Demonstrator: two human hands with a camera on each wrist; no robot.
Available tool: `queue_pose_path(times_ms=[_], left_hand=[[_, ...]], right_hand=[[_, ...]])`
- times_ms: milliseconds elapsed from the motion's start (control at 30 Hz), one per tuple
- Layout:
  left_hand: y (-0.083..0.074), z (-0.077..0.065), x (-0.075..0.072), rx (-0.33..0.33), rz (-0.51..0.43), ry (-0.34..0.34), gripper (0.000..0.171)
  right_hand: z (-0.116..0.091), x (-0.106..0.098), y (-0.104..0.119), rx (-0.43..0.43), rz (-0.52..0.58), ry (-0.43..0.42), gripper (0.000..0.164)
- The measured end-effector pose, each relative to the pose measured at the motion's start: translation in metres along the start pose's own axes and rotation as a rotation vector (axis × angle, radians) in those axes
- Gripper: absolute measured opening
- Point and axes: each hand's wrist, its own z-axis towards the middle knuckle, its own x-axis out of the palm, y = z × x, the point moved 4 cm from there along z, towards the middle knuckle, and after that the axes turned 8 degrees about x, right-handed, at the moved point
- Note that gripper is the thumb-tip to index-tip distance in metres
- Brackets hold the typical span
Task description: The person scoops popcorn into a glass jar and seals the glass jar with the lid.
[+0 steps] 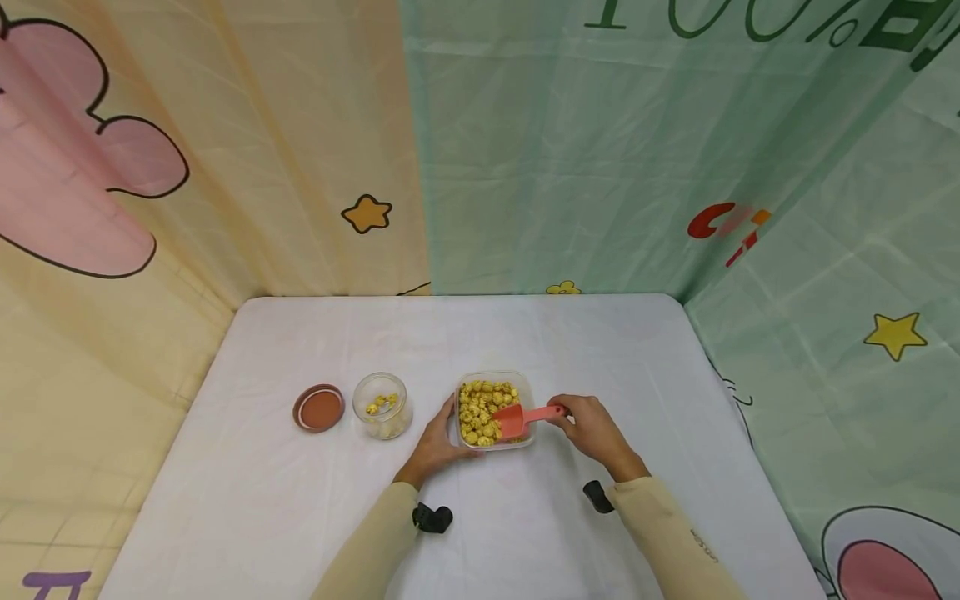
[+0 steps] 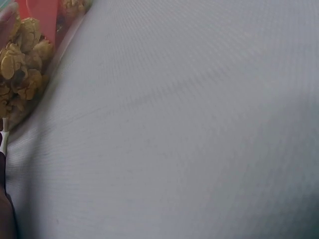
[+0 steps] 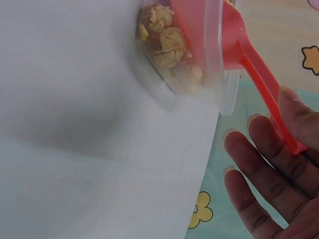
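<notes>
A clear square plastic container [image 1: 527,388] full of yellow popcorn [image 1: 477,407] sits on the table. My left hand [image 1: 435,448] grips its left side, with the thumb along the front wall. Between the thumb and fingers of my right hand [image 1: 597,432] is the handle of a red scoop [image 1: 512,422]. The scoop's head is down in the popcorn at the container's right side, and its handle [image 3: 264,82] slants out over the rim. Popcorn and part of the red scoop show at the left wrist view's upper left corner.
Left of the container stands a glass jar [image 1: 388,427] with a few popcorn pieces inside. A brown round lid [image 1: 318,408] lies beside the jar. White cloth covers the table [image 1: 480,333], and printed curtains [image 1: 540,150] hang behind it and at both sides.
</notes>
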Motion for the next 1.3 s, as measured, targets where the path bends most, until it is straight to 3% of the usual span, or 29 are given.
queue_pose_path(times_ms=[667, 933, 1300], left_hand=[[-0.001, 0.002, 0.002, 0.027, 0.031, 0.006, 0.118], [-0.001, 0.001, 0.002, 0.018, 0.023, 0.011, 0.118], [-0.003, 0.0, 0.001, -0.001, 0.024, 0.003, 0.119]], right_hand=[[-0.002, 0.016, -0.014, -0.076, 0.121, -0.055, 0.016], [-0.002, 0.029, -0.019, -0.022, 0.16, -0.055, 0.018], [-0.001, 0.038, -0.021, -0.023, 0.203, -0.084, 0.019]])
